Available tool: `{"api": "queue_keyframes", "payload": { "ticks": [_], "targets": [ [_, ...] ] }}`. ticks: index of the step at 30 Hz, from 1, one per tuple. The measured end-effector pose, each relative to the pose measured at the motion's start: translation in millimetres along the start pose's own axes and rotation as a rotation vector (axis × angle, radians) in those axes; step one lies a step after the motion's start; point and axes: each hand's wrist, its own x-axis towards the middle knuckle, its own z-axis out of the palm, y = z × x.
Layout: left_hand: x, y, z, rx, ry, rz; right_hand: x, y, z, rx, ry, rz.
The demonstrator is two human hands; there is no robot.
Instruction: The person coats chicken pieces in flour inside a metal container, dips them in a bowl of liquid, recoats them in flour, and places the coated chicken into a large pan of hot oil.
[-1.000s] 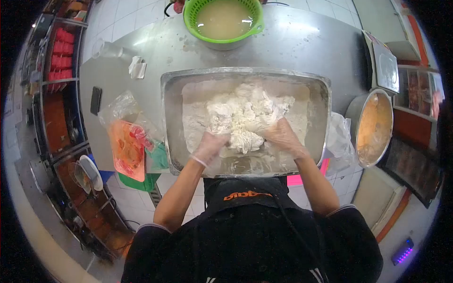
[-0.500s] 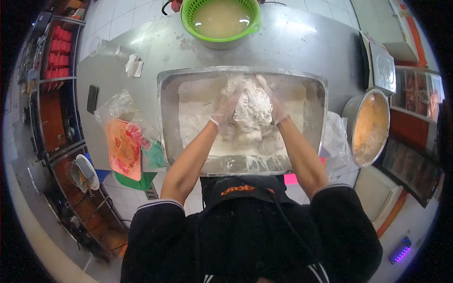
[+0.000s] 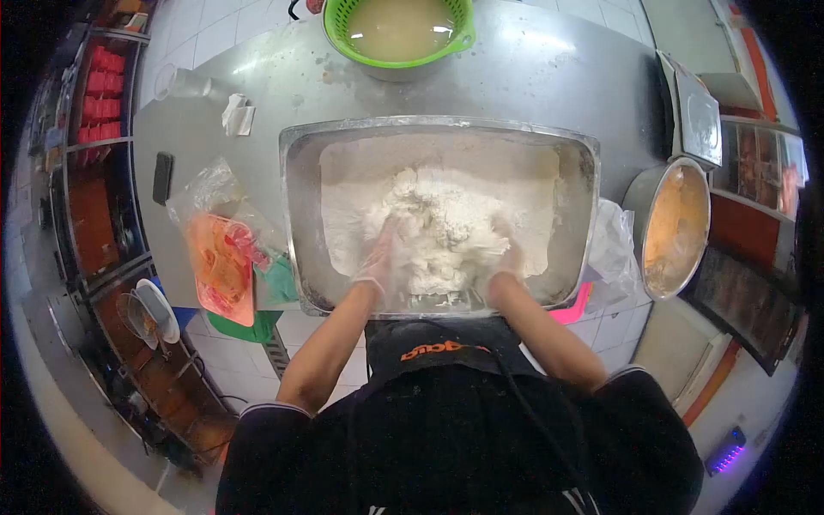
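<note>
A deep metal tray [image 3: 305,215] holds white flour, with flour-coated pieces [image 3: 442,219] heaped in its middle. At the left side of the heap is my left hand [image 3: 383,253], in a clear glove, its fingers blurred against the flour. My right hand [image 3: 506,257] touches the heap's right side, also smeared by motion. Both hands are low inside the tray, apart from each other, with the coated pieces between them. Flour hides part of the fingers.
A green colander [image 3: 463,39] sits in cloudy liquid beyond the tray. On the left are a pink tray [image 3: 243,300] with plastic bags, a black phone [image 3: 162,178] and crumpled paper [image 3: 238,115]. A round metal pan [image 3: 635,202] and a plastic bag [image 3: 609,249] are at the right.
My hands first went forward and gathered the heap between them at the tray's far side. Now they are back nearer me and farther apart, and the heap has spread lower.
</note>
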Motion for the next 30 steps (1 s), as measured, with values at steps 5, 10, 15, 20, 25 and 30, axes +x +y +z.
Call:
{"api": "queue_keyframes", "payload": {
  "ticks": [5,10,15,20,25,30],
  "targets": [
    [63,3,-6,0.624,-0.532,0.367,-38,-7,14,-0.419,-0.542,-0.133],
    [3,34,3,0.114,-0.46,0.623,-42,-44,-21,-0.872,-0.891,-0.787],
    [61,21,-29,0.335,-0.517,0.818,-16,-93,-7,-0.527,-0.746,-0.569],
    [112,45,24,0.28,-0.169,0.39,63,-74,59,-0.386,-0.839,-0.518],
    [70,55,25,0.398,-0.224,0.663,24,-72,81,-0.97,-0.966,-0.711],
    [12,45,-47,0.857,-0.373,0.534,-13,-119,-2,-1.624,-0.898,-0.849]
  ]
}}
